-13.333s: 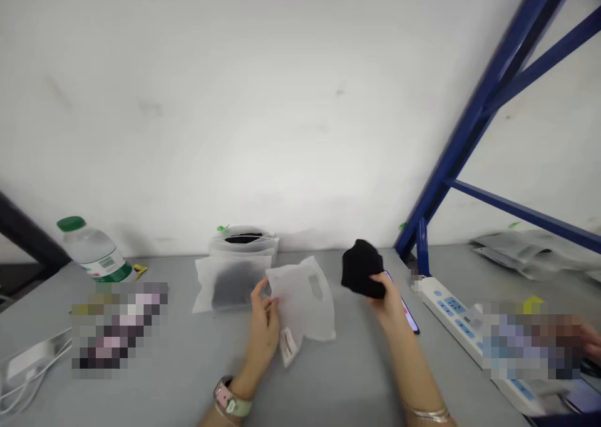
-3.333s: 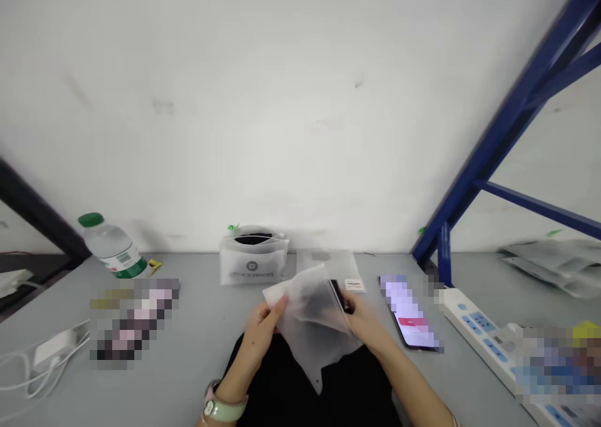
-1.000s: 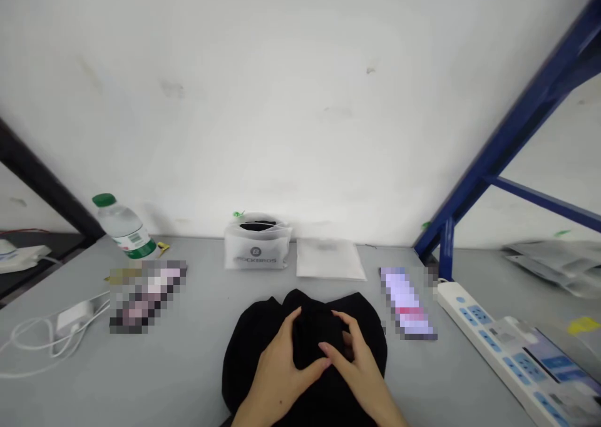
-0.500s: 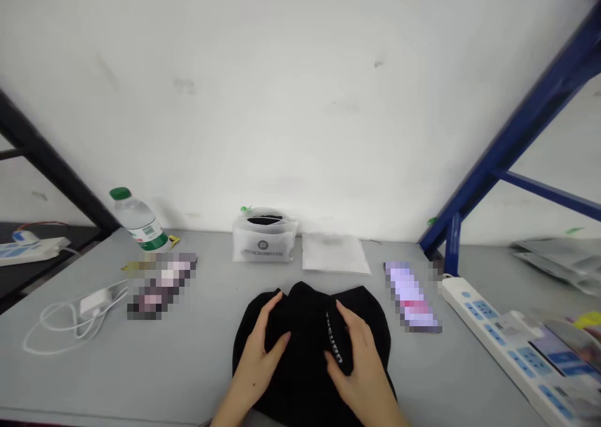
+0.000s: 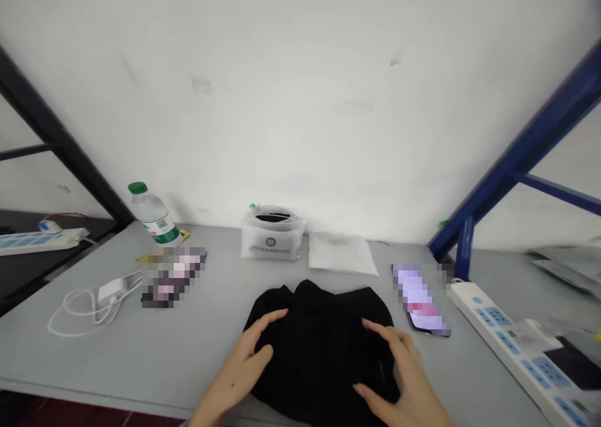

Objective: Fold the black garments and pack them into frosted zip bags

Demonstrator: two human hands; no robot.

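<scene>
A black cloth piece (image 5: 322, 345), soft and with a wavy far edge, lies spread on the grey table in front of me. Whether it is a cap, a mask or some other wearable I cannot tell. My left hand (image 5: 246, 358) rests along its left side, index finger and thumb apart on the fabric. On the right side, my right hand (image 5: 406, 370) touches the cloth with thumb and fingers spread wide. Neither hand grips it. Behind it stands a frosted pouch (image 5: 272, 242) marked ROCKBROS, with something black inside. A flat white pouch (image 5: 342, 253) lies beside that one.
At the left are a green-capped bottle (image 5: 154, 215), a blurred-out phone (image 5: 173, 278) and a white charger with its cable (image 5: 113, 291). A second phone (image 5: 420, 298) and a long power strip (image 5: 511, 349) lie at the right, near a blue frame post (image 5: 498, 189).
My right hand has moved right and its fingers have spread off a dark fold with white lettering, which no longer shows clearly. The view has shifted slightly.
</scene>
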